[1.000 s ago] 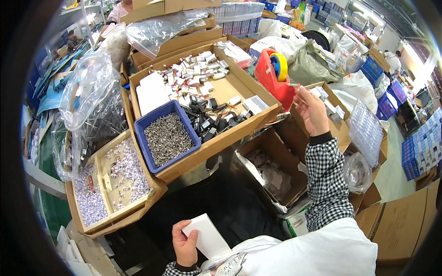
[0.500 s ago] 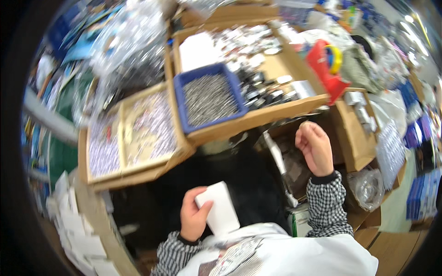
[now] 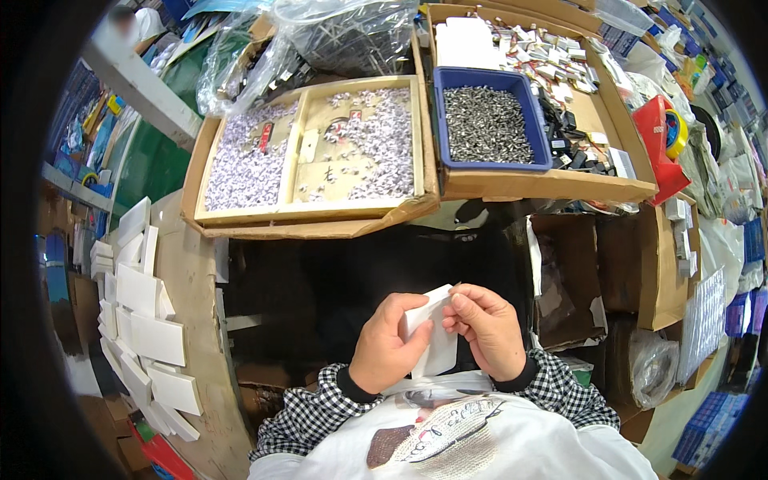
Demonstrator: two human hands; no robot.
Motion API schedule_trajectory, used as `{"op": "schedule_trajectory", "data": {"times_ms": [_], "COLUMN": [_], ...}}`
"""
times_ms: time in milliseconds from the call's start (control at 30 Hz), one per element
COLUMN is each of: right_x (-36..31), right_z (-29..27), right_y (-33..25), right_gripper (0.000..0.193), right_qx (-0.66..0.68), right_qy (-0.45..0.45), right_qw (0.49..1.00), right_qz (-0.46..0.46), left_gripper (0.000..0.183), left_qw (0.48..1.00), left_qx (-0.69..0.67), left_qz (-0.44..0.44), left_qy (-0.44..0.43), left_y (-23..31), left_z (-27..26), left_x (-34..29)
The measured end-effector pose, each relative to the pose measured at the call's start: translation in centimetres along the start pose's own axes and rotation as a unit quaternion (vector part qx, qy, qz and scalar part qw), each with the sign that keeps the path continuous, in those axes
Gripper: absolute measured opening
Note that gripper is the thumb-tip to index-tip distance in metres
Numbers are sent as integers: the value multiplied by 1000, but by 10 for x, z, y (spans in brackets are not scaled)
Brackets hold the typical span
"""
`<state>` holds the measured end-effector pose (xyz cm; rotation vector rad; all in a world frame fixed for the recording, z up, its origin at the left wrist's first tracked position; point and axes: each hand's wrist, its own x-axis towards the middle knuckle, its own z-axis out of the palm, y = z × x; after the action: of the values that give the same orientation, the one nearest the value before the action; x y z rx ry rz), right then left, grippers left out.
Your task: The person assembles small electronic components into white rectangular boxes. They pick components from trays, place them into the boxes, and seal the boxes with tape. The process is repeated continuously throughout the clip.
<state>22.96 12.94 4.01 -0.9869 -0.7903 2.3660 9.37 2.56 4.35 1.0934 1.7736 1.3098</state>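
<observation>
My left hand (image 3: 388, 344) is closed around a flat white rectangular piece, like a thin box (image 3: 436, 352), thumb on its face, just in front of my chest. At its upper right corner, the fingers of my right hand (image 3: 492, 332) are pinched together. A tiny dark tip shows by those fingertips, too small to name. Beyond my hands stands a blue plastic tub (image 3: 494, 164) full of small metal parts. Left of the tub, a divided wooden tray (image 3: 292, 152) contains many tiny white-purple pieces.
Stacked white flat boxes (image 3: 156, 336) lie on the ledge at my left. A cardboard tray (image 3: 552, 188) holds the tub, black parts and small white pieces. A red tape dispenser (image 3: 658, 148) with yellow tape stands at its right edge. Open cartons (image 3: 568, 280) sit at my right.
My right hand has come left and down from near the cartons to the white piece's corner. My left hand still holds that piece. The view has turned left.
</observation>
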Motion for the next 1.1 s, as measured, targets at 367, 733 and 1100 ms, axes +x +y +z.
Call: {"op": "schedule_trajectory", "data": {"times_ms": [367,733,1100], "right_x": [-1,2,2], "right_z": [7,7,10], "right_y": [-5,-8,-14], "right_gripper": [36,35,44], "right_qx": [-79,-67,-124], "right_qy": [-8,-6,2], "right_qw": [997,998,992], "right_qz": [-21,-3,13], "left_gripper": [41,57,41], "left_qw": [997,995,994], "left_qx": [50,71,90], "left_qz": [12,40,9], "left_qy": [-64,-51,-64], "left_y": [7,16,22], "left_z": [-9,-5,-4], "left_x": [10,11,13]}}
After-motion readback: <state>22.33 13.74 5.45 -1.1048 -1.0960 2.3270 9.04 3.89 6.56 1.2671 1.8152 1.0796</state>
